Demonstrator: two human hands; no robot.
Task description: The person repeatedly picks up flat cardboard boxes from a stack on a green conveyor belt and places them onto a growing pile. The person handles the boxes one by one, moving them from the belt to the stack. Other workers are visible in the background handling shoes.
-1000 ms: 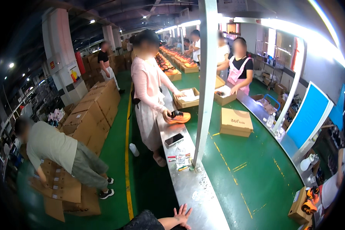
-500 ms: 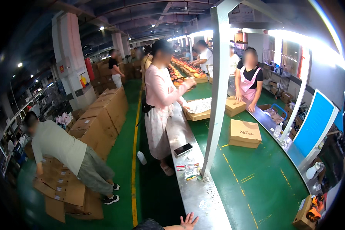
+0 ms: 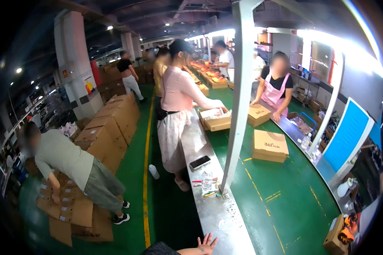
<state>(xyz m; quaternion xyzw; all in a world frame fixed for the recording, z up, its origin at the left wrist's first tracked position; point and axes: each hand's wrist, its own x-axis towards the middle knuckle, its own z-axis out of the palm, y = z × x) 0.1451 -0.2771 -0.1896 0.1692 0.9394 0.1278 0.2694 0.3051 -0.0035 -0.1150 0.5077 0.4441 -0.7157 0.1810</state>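
My left hand (image 3: pixel 206 245) lies at the lower edge with its fingers spread, resting on the near end of a metal ledge (image 3: pixel 219 210). Nothing is in it. My right hand is out of the picture. Farther along the ledge are a clear plastic bottle (image 3: pixel 207 182), some thin red and yellow tools and a dark phone (image 3: pixel 200 162). Right of the ledge, a closed cardboard shoe box (image 3: pixel 270 146) sits on the green conveyor belt (image 3: pixel 293 191). At the lower right, orange shoes (image 3: pixel 348 231) show by a cardboard box (image 3: pixel 334 238).
A white post (image 3: pixel 239 97) rises from the ledge. A person in pink (image 3: pixel 176 89) reaches into an open box (image 3: pixel 217 123); an aproned person (image 3: pixel 276 87) touches a closed box (image 3: pixel 258 114). At left, someone (image 3: pixel 68 157) bends over flattened cartons (image 3: pixel 68 204) beside stacked cartons (image 3: pixel 115 123).
The person in pink has lowered a raised hand into the open box, and the white paper there now lies inside it. The view has shifted slightly; my left hand stays on the ledge.
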